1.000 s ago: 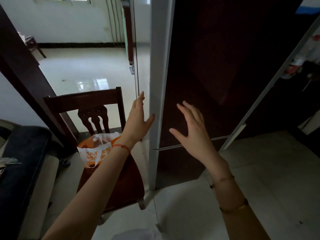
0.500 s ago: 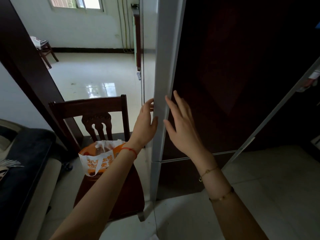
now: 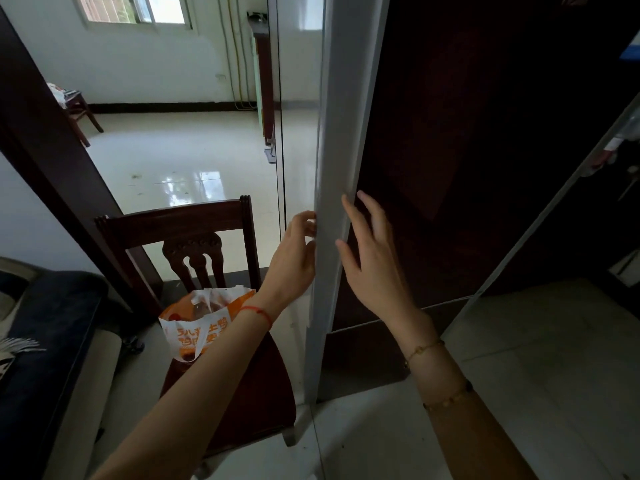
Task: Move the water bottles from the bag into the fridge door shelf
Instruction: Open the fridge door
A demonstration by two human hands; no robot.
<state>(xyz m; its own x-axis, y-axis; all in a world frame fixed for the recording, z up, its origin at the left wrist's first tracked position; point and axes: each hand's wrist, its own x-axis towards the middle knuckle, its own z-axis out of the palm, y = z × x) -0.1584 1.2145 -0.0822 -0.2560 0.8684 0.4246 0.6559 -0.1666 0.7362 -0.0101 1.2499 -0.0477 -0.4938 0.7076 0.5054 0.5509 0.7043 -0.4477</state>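
An orange and white plastic bag (image 3: 202, 327) stands on a dark wooden chair (image 3: 194, 233), and a clear bottle top shows inside its mouth. The fridge (image 3: 467, 161) stands to the right with its dark door closed and a pale grey side edge (image 3: 341, 161). My left hand (image 3: 294, 258) curls its fingertips on the left side of that grey edge. On the door front just right of the edge lies my right hand (image 3: 372, 258), with fingers spread. Neither hand holds anything.
A dark sofa (image 3: 38, 341) fills the lower left beside the chair. A dark door frame (image 3: 52, 140) slants behind the chair. Beyond lies a glossy tiled room with a small table (image 3: 74, 105). A pale strip (image 3: 540, 216) crosses diagonally at the right.
Both hands have moved up and in to the fridge's grey edge. The left fingers have curled onto it, and the right hand has come to rest on the door front.
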